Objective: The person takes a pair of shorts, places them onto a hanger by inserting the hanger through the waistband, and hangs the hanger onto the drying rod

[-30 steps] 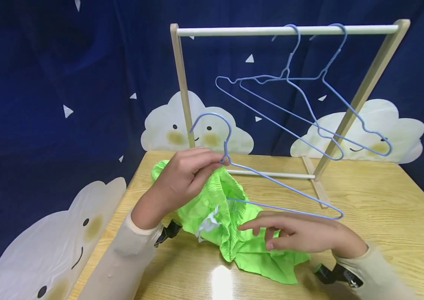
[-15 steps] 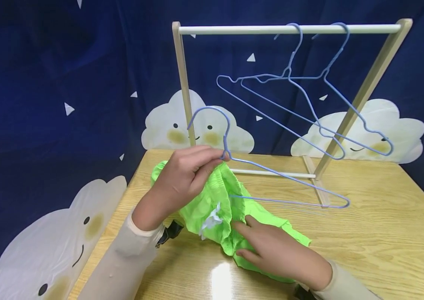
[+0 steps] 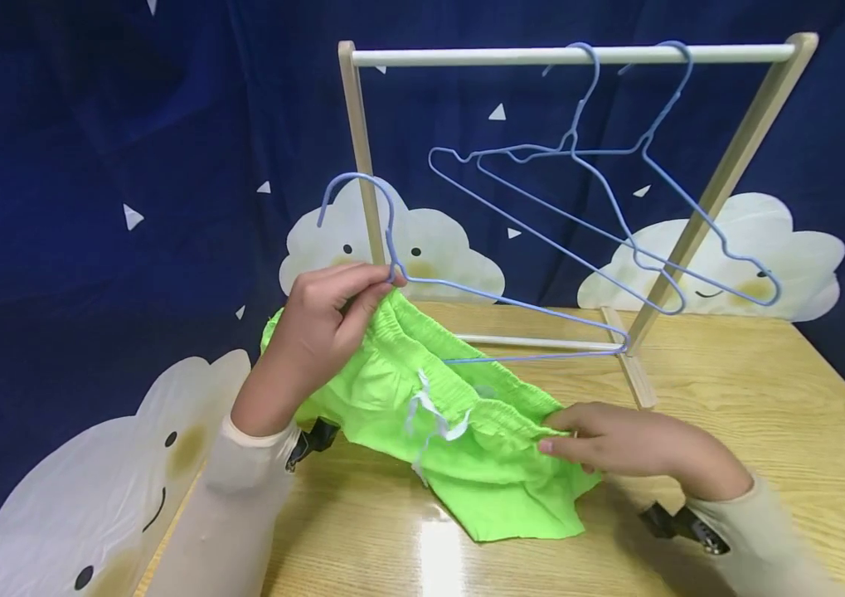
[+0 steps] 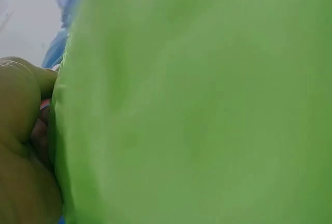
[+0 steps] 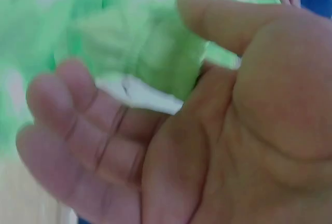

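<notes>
left fingers point(image 3: 362, 279) pinch the blue hanger point(image 3: 500, 298) and green shorts point(image 3: 492, 477); right fingers point(image 3: 573, 448) pinch the waistband point(image 3: 500, 419).

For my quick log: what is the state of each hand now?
Left hand: closed, holding a hanger and shorts.
Right hand: closed, pinching the shorts' waistband.

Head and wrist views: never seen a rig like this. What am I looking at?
No robot here: just a person's bare left hand and right hand. The head camera looks forward and down; each wrist camera sits close to its own hand's work, hence the blurry close-ups. The left hand grips a blue hanger just below its hook, together with green shorts; the right hand holds their waistband farther along. Behind, a rack stands on the wooden table, carrying two more hangers.
</notes>
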{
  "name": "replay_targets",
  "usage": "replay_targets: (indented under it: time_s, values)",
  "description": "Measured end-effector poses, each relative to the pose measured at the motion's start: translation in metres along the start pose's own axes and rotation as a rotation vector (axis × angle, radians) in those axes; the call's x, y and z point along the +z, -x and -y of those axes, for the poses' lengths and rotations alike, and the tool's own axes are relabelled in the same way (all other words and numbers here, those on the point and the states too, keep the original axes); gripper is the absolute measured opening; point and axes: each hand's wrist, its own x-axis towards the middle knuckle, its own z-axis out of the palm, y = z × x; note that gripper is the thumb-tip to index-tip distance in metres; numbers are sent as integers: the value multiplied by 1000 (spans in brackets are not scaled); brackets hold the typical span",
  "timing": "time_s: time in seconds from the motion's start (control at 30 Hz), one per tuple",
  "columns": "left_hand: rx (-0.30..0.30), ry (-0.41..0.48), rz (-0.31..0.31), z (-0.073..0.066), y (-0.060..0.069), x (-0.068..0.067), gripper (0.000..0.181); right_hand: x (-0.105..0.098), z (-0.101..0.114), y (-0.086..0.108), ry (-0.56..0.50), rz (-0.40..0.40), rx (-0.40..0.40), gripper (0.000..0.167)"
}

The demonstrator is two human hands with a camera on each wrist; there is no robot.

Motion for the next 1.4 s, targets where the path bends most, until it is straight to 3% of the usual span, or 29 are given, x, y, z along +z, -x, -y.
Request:
replay_targets:
  time_s: [0.17, 0.37, 0.47, 0.63, 0.83, 0.97, 1.27, 1.4]
  values:
    - [-40, -11, 15, 8, 1, 2, 14, -43, -29, 33, -100, -52, -100, 34]
    - [-39, -37, 73, 10, 1, 9, 15, -69, -39, 62, 10, -329, -260, 40]
    - [-36, -57, 93, 11, 2, 11, 15, -73, -35, 66, -14, -490, -304, 38]
    - [-14, -95, 129, 14, 4, 17, 13, -69, -24, 62, -119, -681, -342, 30]
    - [2, -78, 150, 10, 5, 26, 14, -49, -2, 46, 35, -884, -304, 30]
    - [28, -42, 147, 4, 4, 31, 15, -36, 11, 32, 113, -930, -292, 35]
    - [44, -20, 194, -7, 6, 46, 18, -16, 22, 11, 132, -933, -383, 59]
    - [70, -17, 213, -15, 6, 51, 18, -11, 29, 6, 138, -949, -382, 67]
